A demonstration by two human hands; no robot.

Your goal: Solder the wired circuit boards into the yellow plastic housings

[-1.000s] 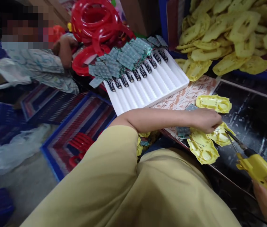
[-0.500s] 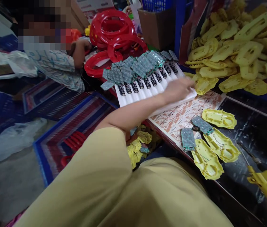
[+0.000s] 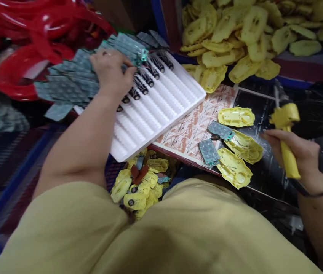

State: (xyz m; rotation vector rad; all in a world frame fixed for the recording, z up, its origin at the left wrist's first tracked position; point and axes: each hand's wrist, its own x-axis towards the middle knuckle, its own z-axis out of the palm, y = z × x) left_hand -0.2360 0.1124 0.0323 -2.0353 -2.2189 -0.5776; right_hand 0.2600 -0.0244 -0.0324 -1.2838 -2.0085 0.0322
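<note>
Fingers of the left hand (image 3: pixel 111 70) bend over a fanned pile of grey-green circuit boards (image 3: pixel 72 76) at the far edge of a white ridged foam tray (image 3: pixel 161 102). Thumb and forefinger curl toward each other beside the boards, but the fingertips are partly hidden and soft with blur, so I cannot tell whether they pinch one. Small black cylindrical parts with thin wires (image 3: pixel 141 86) lie in the tray's grooves; the hand and forearm cover some of the row and part of the tray's near left side.

Fingers of the right hand (image 3: pixel 298 154) are closed around the handle of a yellow gun-shaped tool (image 3: pixel 287 118), its metal tip pointing up and away, blurred against the dark tabletop (image 3: pixel 267 106).

Between the hands, three yellow plastic shells (image 3: pixel 236 117) lie open side up near two loose circuit boards (image 3: pixel 209 152) and a small black disc (image 3: pixel 215 137). Each of the nearer two shells has a board at its end; fine wires cross them, too thin to trace.

Yellow shells (image 3: pixel 235 38) heap up behind, cut off by the top edge. Glossy red plastic rings (image 3: pixel 50 23) blur at upper left, also cut off. Below the tray, a container of mixed yellow parts (image 3: pixel 144 186) is partly hidden by the shirt.
</note>
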